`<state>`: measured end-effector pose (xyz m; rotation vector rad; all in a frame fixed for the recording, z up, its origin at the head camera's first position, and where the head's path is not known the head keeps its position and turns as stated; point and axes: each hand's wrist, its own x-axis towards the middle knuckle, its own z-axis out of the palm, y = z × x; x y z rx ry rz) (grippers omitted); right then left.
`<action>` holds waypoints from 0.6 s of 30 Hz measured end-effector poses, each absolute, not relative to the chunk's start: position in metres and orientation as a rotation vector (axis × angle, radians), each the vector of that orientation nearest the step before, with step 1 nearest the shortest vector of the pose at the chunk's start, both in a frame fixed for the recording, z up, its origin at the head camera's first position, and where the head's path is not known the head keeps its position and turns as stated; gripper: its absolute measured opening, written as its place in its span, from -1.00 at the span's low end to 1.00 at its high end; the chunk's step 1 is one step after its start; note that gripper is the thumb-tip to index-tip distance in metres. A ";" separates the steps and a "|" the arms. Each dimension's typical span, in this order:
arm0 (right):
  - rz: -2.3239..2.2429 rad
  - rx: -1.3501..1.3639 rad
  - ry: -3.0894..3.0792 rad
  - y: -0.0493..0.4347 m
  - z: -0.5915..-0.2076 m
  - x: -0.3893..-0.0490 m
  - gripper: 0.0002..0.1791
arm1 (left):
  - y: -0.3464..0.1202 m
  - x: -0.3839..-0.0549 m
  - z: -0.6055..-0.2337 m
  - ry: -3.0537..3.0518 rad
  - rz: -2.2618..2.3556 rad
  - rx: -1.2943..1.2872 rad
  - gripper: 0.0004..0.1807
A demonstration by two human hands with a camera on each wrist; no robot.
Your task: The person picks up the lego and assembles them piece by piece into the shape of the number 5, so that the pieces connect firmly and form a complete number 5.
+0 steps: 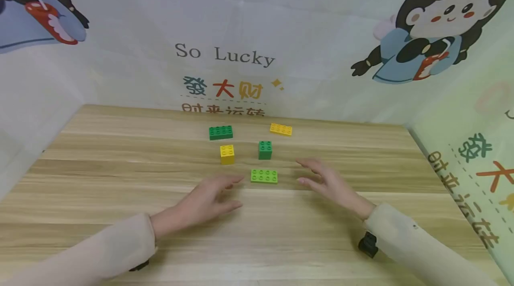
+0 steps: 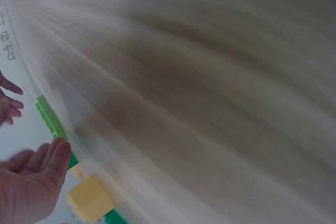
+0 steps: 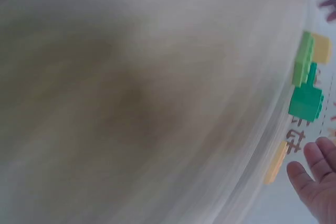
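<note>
My left hand [image 1: 205, 199] hovers over the table, thumb and fingers apart with nothing between them. Just right of its fingertips lies a light green eight-stud toy brick [image 1: 264, 176]. On the other side of that brick is my right hand [image 1: 327, 184], fingers loosely extended and holding nothing. Behind the light green brick stand a yellow four-stud block [image 1: 227, 155] and a green four-stud block [image 1: 265, 150]. Farther back are a dark green eight-stud brick [image 1: 221, 132] and a thin yellow eight-stud brick [image 1: 281, 129]. The left wrist view shows the yellow block [image 2: 90, 199] near the left hand.
The bricks stand on a wood-grain table [image 1: 100, 165]. A pale printed cloth [image 1: 313, 31] with lettering and cartoon figures rises behind the table's far edge and along both sides. A dark device [image 1: 368, 245] sits under the right sleeve's cuff.
</note>
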<state>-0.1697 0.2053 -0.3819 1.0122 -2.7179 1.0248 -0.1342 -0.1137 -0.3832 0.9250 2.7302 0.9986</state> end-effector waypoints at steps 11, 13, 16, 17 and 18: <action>1.439 0.543 -2.903 0.170 -0.379 -0.216 -0.44 | -0.085 -0.164 -0.392 2.699 1.238 0.437 -0.37; 1.450 0.549 -2.911 0.163 -0.379 -0.222 -0.43 | -0.080 -0.167 -0.392 2.732 1.210 0.437 -0.39; 1.465 0.566 -2.926 0.153 -0.381 -0.228 -0.42 | -0.074 -0.171 -0.392 2.763 1.180 0.448 -0.42; 1.469 0.569 -2.933 0.150 -0.382 -0.230 -0.42 | -0.071 -0.171 -0.392 2.768 1.174 0.452 -0.43; 1.472 0.579 -2.937 0.148 -0.382 -0.231 -0.42 | -0.069 -0.172 -0.392 2.771 1.169 0.449 -0.43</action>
